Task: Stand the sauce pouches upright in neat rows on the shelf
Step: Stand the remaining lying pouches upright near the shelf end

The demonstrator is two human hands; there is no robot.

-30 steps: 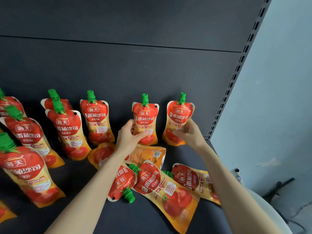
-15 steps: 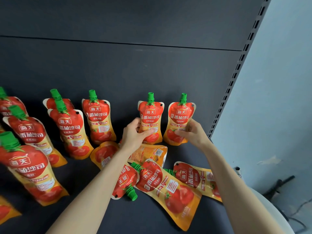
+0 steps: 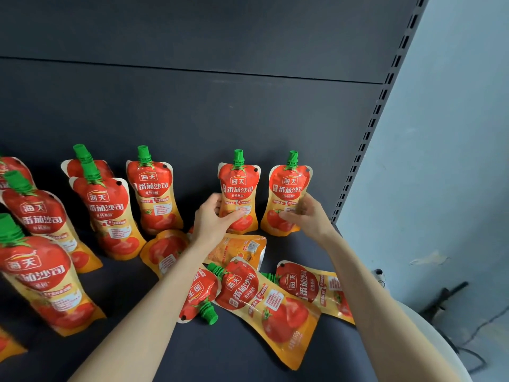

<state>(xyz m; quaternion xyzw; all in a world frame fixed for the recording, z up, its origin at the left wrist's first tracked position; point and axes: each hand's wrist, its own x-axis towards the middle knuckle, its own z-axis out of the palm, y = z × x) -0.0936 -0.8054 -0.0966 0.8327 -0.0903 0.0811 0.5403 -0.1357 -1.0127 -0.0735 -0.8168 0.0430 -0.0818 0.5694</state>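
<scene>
left hand nudged pouch rightward, right hand seemingly gripping neighbour

Sauce pouches are red above with tomato pictures, orange-yellow below, white lettering, green caps; the shelf is dark grey, wall pale blue-grey

A pale blue-grey wall fills the right side. It has a small chipped spot low down, where the paint looks rough. In the bottom right corner sits a big white round thing with a smooth curved edge; what it is cannot be told. A little dark knob shows just by its upper edge. Behind it, a black stick-like thing lies tilted by the foot of the wall. A thin black cord runs near it.
</scene>
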